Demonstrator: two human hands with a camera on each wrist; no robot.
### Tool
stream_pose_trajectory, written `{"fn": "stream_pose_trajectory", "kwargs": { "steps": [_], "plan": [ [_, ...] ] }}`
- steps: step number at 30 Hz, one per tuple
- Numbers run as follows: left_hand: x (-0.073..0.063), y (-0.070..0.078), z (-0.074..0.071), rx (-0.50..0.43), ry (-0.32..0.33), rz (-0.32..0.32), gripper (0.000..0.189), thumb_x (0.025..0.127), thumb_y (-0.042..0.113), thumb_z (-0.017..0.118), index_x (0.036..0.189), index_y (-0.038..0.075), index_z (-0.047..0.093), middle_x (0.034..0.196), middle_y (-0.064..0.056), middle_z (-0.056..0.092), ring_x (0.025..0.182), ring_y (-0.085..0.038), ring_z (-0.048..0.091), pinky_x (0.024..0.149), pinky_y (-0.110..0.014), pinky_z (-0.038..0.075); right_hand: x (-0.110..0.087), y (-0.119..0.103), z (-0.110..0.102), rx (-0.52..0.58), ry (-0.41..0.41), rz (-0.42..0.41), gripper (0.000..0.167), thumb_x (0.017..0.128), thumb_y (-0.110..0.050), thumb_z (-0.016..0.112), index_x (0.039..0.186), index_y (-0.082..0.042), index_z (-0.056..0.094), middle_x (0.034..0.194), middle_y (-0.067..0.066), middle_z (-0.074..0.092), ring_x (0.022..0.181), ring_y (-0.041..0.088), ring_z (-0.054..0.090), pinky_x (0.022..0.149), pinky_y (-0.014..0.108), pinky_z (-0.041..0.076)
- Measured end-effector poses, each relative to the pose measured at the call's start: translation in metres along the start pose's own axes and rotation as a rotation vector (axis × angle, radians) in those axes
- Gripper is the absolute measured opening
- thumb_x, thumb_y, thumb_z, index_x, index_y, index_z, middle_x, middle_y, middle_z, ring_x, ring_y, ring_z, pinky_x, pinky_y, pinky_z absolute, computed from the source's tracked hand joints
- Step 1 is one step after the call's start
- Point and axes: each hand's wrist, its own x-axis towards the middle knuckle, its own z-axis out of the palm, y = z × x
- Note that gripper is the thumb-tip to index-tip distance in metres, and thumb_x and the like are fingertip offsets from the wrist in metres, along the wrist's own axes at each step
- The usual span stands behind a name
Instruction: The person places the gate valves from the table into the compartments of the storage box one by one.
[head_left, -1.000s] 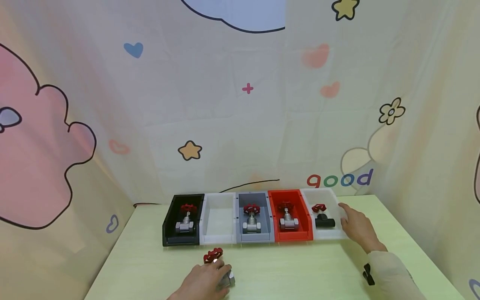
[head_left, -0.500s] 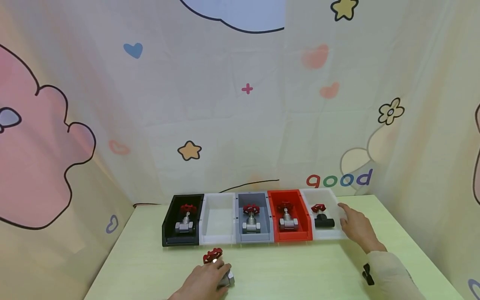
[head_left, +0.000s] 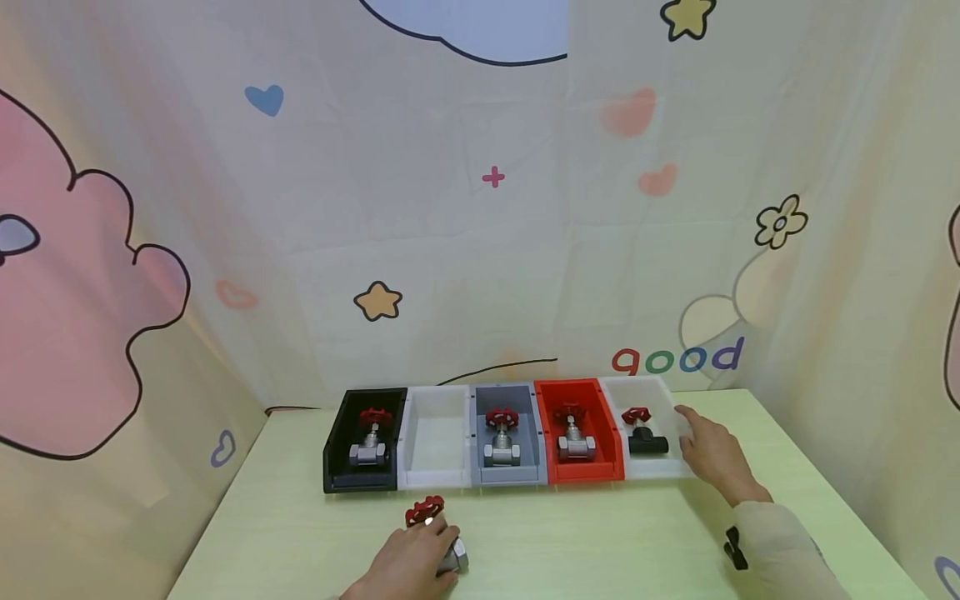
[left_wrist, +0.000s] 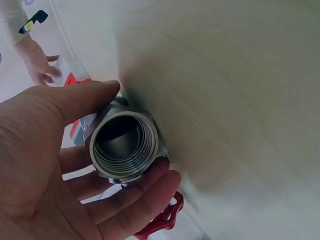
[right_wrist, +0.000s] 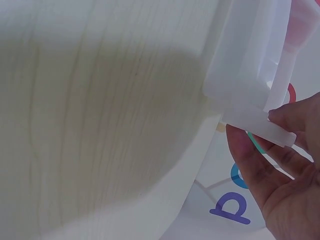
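Note:
My left hand (head_left: 408, 560) grips a metal gate valve (head_left: 456, 557) with a red handwheel (head_left: 425, 510), low in front of the bins. In the left wrist view the threaded opening of the valve (left_wrist: 125, 147) faces the camera, with the thumb and fingers curled round its body. At the right end of the row, my right hand (head_left: 716, 457) pinches the side wall of a white bin (head_left: 667, 392). The right wrist view shows thumb and fingers on either side of that bin's edge (right_wrist: 262, 127). Inside this bin lies a black valve (head_left: 648, 442) with a red handwheel.
Joined to it are a red bin (head_left: 587, 475), a grey bin (head_left: 510, 477), another white bin (head_left: 437, 479) and a black bin (head_left: 363, 482). Metal valves lie in the black, grey and red bins. A printed curtain (head_left: 450, 208) hangs behind the table (head_left: 570, 542).

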Motion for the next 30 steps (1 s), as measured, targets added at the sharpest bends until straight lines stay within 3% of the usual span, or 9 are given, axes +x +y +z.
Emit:
{"fn": "stream_pose_trajectory", "kwargs": {
  "steps": [6,16,24,30],
  "plan": [
    [0.0,0.001,-0.001,-0.038,0.007,-0.017,0.047,0.083,0.039,0.073,0.12,0.011,0.066,0.115,-0.004,0.063,0.093,-0.016,0.063,0.077,-0.039,0.057,0.001,0.0,0.0,0.005,0.002,-0.005,0.051,0.091,-0.006,0.056,0.14,0.003,0.043,0.126,0.036,0.057,0.101,0.051,0.062,0.081,0.062,0.051],
    [-0.003,0.0,-0.001,-0.07,0.003,-0.037,0.045,0.082,0.035,0.075,0.12,0.011,0.067,0.112,-0.005,0.062,0.092,-0.017,0.062,0.08,-0.04,0.056,0.0,-0.001,0.002,0.006,0.005,-0.004,0.051,0.091,-0.006,0.056,0.14,0.003,0.044,0.126,0.035,0.057,0.101,0.05,0.063,0.082,0.062,0.051],
    [-0.01,0.003,-0.008,-0.062,0.056,-0.046,0.046,0.083,0.03,0.073,0.123,0.009,0.066,0.119,-0.006,0.062,0.104,-0.023,0.062,0.089,-0.046,0.055,0.001,-0.002,-0.002,-0.005,0.012,-0.018,0.051,0.092,-0.006,0.057,0.139,0.004,0.044,0.125,0.036,0.058,0.099,0.05,0.063,0.081,0.061,0.052],
    [-0.014,0.003,-0.013,-0.045,0.089,-0.024,0.042,0.082,0.027,0.075,0.121,0.011,0.066,0.115,-0.002,0.061,0.097,-0.02,0.061,0.084,-0.043,0.057,-0.002,-0.004,-0.004,-0.004,0.01,-0.025,0.051,0.092,-0.006,0.057,0.139,0.005,0.044,0.124,0.037,0.058,0.1,0.052,0.063,0.081,0.062,0.051]
  ]
}}
